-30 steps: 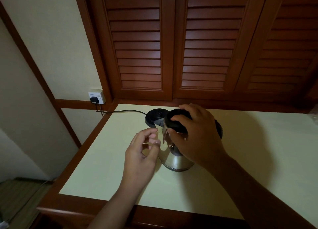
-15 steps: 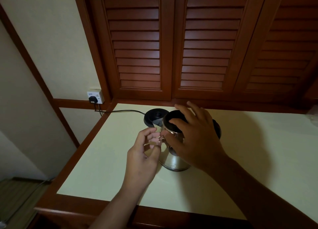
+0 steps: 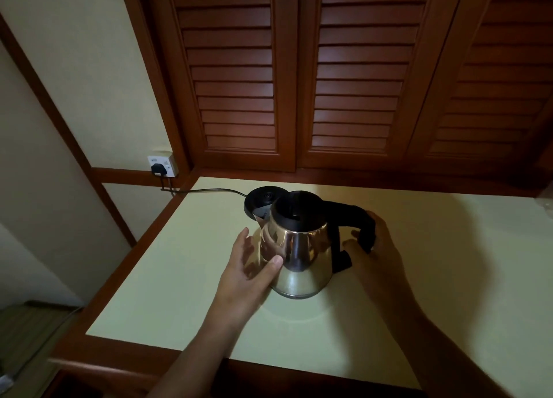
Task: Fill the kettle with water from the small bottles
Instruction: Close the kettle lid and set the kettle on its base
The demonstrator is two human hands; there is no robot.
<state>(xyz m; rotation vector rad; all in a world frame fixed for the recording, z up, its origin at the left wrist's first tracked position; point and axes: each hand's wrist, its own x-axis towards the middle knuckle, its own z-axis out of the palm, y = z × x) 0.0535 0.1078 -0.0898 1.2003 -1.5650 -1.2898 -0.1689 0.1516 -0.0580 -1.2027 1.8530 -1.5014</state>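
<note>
A steel kettle (image 3: 302,248) with a black rim and black handle (image 3: 356,215) stands on the pale tabletop (image 3: 179,263), its top showing a dark opening. My left hand (image 3: 248,266) lies flat against the kettle's left side, fingers spread and thumb touching the metal. My right hand (image 3: 380,254) curls around the lower end of the handle on the right. No small bottle is in view.
The black power base (image 3: 261,198) sits just behind the kettle, its cord (image 3: 209,190) running left to a plug in the wall socket (image 3: 163,166). Wooden louvred doors (image 3: 239,68) rise behind the table. Something clear and crinkled shows at the right edge (image 3: 547,200).
My right hand left the top of the kettle and went right to the handle. My left hand opened from a pinch and laid itself on the kettle's side. The kettle's mouth now shows.
</note>
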